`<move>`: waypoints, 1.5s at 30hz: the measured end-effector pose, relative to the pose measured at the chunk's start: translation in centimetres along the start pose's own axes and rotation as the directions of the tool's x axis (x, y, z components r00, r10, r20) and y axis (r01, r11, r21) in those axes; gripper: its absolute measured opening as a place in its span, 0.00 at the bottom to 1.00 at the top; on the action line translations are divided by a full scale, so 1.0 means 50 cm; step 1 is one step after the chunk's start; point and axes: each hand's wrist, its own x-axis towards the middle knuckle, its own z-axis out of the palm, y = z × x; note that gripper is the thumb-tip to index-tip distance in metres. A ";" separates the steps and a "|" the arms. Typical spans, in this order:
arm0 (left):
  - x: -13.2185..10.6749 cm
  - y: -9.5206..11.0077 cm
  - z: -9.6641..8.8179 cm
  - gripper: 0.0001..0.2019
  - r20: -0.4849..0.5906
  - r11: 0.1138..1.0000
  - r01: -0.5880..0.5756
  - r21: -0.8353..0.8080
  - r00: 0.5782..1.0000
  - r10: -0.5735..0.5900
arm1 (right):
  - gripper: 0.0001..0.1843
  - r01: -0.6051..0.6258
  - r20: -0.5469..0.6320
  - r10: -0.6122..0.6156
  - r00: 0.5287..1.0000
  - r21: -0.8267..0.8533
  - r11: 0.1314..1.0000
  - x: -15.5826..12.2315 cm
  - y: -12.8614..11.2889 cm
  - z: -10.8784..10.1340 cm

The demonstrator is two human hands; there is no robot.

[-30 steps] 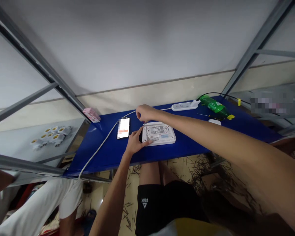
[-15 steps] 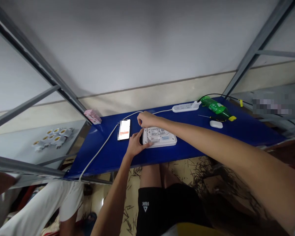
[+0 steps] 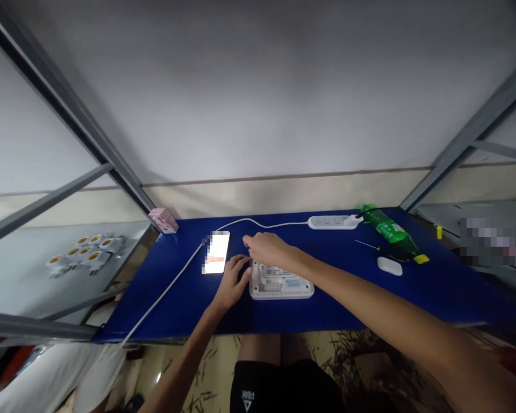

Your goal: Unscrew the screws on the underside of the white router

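A white router-like box (image 3: 284, 285) lies underside up on the blue table (image 3: 335, 298). My left hand (image 3: 232, 284) rests against the box's left end, fingers curled over something dark there. My right hand (image 3: 269, 249) lies over the box's far left corner, fingers bent down onto it; whether they hold anything is hidden. A lit phone (image 3: 216, 252) lies just left of both hands.
A white power strip (image 3: 333, 221) with a white cable (image 3: 172, 281) runs along the back and off the front left. A green bottle (image 3: 389, 230), a thin screwdriver (image 3: 370, 245) and a white case (image 3: 389, 265) lie right. A pink box (image 3: 163, 219) sits at the back left corner. Another person's white-clad leg (image 3: 47, 384) shows lower left.
My right hand has come down from above the box's back edge onto its far left corner. The camera has tilted, so the table sits lower in view.
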 end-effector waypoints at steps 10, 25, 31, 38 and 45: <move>0.065 0.009 -0.012 0.08 0.011 0.986 -0.029 -0.166 0.999 0.032 | 0.17 0.112 -0.108 -0.097 0.989 0.137 0.984 -0.011 0.020 0.027; 0.158 -0.042 -0.047 0.36 0.371 0.953 -0.137 -0.272 0.898 0.235 | 0.01 0.228 -0.442 -0.065 0.894 0.326 0.918 -0.019 0.067 0.117; 0.138 -0.047 -0.029 0.19 0.349 0.962 -0.135 -0.238 0.912 0.215 | 0.10 0.255 -0.273 -0.215 0.938 0.120 0.960 -0.018 0.065 0.052; 0.140 -0.044 -0.016 0.17 0.320 0.956 -0.094 -0.278 0.929 0.185 | 0.08 0.365 -0.241 -0.372 0.896 -0.077 0.928 -0.016 0.065 0.029; 0.129 -0.026 -0.009 0.17 0.349 0.976 -0.077 -0.206 0.925 0.147 | 0.11 0.369 -0.158 -0.397 0.904 -0.181 0.912 -0.011 0.062 0.032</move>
